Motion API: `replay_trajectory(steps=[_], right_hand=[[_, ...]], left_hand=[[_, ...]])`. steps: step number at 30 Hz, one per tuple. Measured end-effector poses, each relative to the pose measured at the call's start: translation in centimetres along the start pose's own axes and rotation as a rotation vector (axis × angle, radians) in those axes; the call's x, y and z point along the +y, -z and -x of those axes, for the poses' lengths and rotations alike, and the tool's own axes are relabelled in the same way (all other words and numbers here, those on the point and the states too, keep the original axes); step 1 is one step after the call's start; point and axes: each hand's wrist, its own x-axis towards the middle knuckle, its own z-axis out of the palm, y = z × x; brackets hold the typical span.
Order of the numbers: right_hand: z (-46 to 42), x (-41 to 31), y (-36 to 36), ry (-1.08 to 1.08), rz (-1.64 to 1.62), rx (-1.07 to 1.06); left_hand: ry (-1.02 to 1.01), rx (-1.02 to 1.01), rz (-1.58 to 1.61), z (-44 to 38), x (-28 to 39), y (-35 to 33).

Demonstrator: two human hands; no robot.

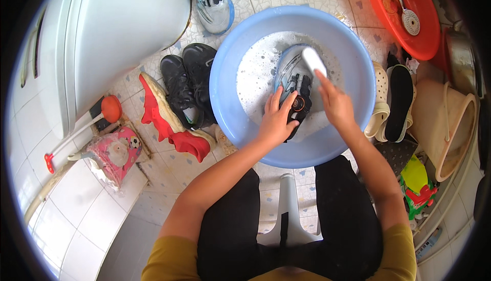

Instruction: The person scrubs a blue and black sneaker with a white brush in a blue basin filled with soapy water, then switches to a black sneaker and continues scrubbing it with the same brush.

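Note:
A light blue plastic basin point(226, 127) of sudsy water stands in front of me. In it lies a grey, black and blue sneaker point(293, 64) with a round orange-ringed dial, its toe pointing away from me. My left hand point(277, 118) holds the sneaker near its ankle opening, fingers spread over its left side and the thumb by the collar. My right hand point(337, 102) grips a white-backed brush point(314, 61) over the right side of the toe. The brush is slightly blurred, and its bristles are hidden. Foam covers much of the water, mostly to the left.
A similar sneaker point(213, 6) stands beyond the basin. Black shoes point(191, 85) and red shoes point(168, 123) are on the left; cream clogs point(378, 104) are on the right. A red basin point(425, 24) holds a strainer ladle point(411, 22). A tan bucket point(433, 116) lies tipped at right.

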Motion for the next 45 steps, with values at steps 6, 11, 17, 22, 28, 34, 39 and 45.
replay_trajectory(steps=[6,11,17,22,28,34,39,45], right_hand=[[3.2,-0.1,0.0,0.187,0.309,-0.095],[-2.6,1.1,0.3,0.096,0.302,0.096],[4.8,-2.1,-0.8,0.153,0.158,-0.223],[-2.4,0.8,1.3,0.125,0.368,0.006],[0.8,-0.2,-0.8,0.163,0.145,-0.056],[-0.2,-1.5,1.4,0.158,0.268,-0.128],[-1.9,0.6,2.1,0.054,0.336,-0.022],[2.9,-1.3,3.0,0.115,0.243,-0.286]], left_hand=[[0.018,0.165,0.116,-0.6,-1.7,-1.1],[0.043,0.147,0.073,-0.8,-0.9,-1.2],[0.209,0.216,0.116,-0.1,-2.0,-2.0],[0.249,0.094,0.179,0.2,-2.2,-2.4],[0.267,0.142,0.262,0.1,-1.0,-1.4],[0.28,0.151,0.334,0.9,-0.8,-1.1],[0.093,0.13,0.272,0.3,1.1,-1.6],[-0.129,0.067,0.197,1.6,1.5,-2.2]])
